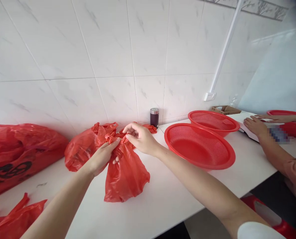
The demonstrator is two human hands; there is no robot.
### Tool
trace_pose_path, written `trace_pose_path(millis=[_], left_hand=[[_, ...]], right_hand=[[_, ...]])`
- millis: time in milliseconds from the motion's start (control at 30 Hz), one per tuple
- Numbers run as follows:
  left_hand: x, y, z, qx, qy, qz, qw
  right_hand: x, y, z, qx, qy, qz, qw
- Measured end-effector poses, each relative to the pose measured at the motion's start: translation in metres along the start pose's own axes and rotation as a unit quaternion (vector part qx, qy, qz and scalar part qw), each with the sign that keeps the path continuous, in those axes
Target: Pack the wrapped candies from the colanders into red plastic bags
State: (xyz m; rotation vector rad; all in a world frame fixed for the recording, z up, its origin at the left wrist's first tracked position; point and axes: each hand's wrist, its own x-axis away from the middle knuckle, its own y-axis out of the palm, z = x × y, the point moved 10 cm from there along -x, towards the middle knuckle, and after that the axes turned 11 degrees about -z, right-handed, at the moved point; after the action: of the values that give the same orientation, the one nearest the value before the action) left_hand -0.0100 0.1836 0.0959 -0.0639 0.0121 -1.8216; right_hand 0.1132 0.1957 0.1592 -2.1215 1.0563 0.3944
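Bag (126, 179) mostly below left fingers (114, 144), which clasp its gathered neck; right fingers (133, 126) curled at top, pinch unclear.

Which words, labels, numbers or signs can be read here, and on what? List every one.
No text is legible.
Large red bag, left: bold black marking, creased, unreadable.
Cardboard box by the wall: printing too small to read.
Pixelated patch, far right: unreadable.
Held red bag: no print visible.

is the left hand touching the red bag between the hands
Touching: the head view shows the left hand gripping the red bag by its gathered neck.
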Motion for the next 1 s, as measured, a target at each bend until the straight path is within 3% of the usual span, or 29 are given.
trace_pose_path(millis=[67, 133, 200, 267, 333, 400, 500, 600, 733, 800, 900, 1000], left_hand=[[0.0, 0.005, -0.005, 0.003, -0.017, -0.059, 0.998], [0.001, 0.01, -0.003, -0.005, -0.004, -0.117, 0.993], [0.004, 0.014, 0.001, -0.046, 0.013, -0.155, 0.987], [0.005, 0.017, 0.0, -0.137, 0.011, -0.165, 0.977], [0.003, 0.019, -0.001, -0.264, 0.017, -0.14, 0.954], [0.001, 0.018, 0.001, -0.362, 0.039, -0.083, 0.928], [0.001, 0.01, 0.004, -0.419, 0.084, 0.041, 0.903], [0.008, 0.007, 0.006, -0.441, 0.133, 0.134, 0.877], [0.015, 0.005, 0.0, -0.427, 0.156, 0.177, 0.873], [0.018, 0.005, -0.005, -0.417, 0.152, 0.174, 0.879], [0.021, 0.01, -0.012, -0.41, 0.145, 0.149, 0.888], [0.028, 0.008, -0.027, -0.385, 0.125, 0.122, 0.906]], right_hand=[[0.014, 0.0, -0.032, -0.013, -0.054, 0.028, 0.998], [0.025, 0.01, -0.063, -0.016, -0.111, -0.007, 0.994], [0.03, 0.012, -0.072, -0.009, -0.125, -0.008, 0.992], [0.026, 0.008, -0.049, -0.019, -0.06, 0.018, 0.998], [0.02, 0.018, -0.003, -0.043, 0.046, -0.01, 0.998], [0.018, 0.035, 0.039, -0.063, 0.121, -0.046, 0.99], [0.022, 0.052, 0.074, -0.142, 0.131, -0.046, 0.98], [0.028, 0.067, 0.088, -0.259, 0.123, -0.052, 0.957], [0.039, 0.077, 0.102, -0.32, 0.21, -0.098, 0.919], [0.041, 0.067, 0.1, -0.299, 0.223, -0.083, 0.924], [0.041, 0.045, 0.085, -0.261, 0.191, -0.021, 0.946], [0.046, 0.037, 0.077, -0.258, 0.166, -0.006, 0.952]])
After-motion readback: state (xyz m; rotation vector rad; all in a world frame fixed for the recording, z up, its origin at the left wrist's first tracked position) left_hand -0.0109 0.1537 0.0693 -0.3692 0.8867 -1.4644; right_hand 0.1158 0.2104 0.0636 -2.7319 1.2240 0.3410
